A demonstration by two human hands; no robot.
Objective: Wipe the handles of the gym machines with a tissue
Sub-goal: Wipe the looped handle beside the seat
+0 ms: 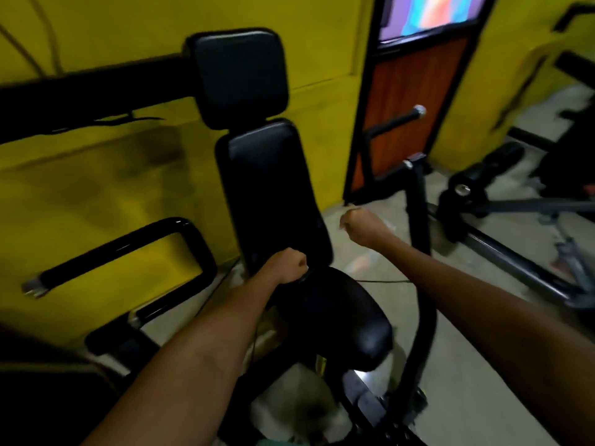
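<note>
- Both bare arms reach out from the bottom of the view, nearest of all, toward a black gym machine.
- At 9 o'clock a looped black handle point(128, 249) sticks out by the yellow wall point(96, 175). It hangs free with no hand near it, so I think it is not being wiped right now.
- Near the middle, the left hand point(288, 263) is curled into a fist, low down where the tall black back pad point(273, 194) meets the round seat point(338, 317). The fingers look wrapped round something small and dark there, but it is too dim to tell what. Maybe the hand is steadying the person, or rubbing that spot.
- At 12 o'clock the square head pad point(240, 75) sits on top of the back pad, so a head could rest there.
- A little to the right, the right hand point(360, 228) is held up in the air, fingers curled tight. It touches nothing. I cannot tell if it holds something.
- No tissue shows anywhere. It may be squashed inside a fist, but I cannot tell.
- At 2 o'clock a bar handle with a shiny tip point(399, 119) pokes out by the brown door point(415, 101). The right hand is nearest to it, so it may be headed that way.
</note>
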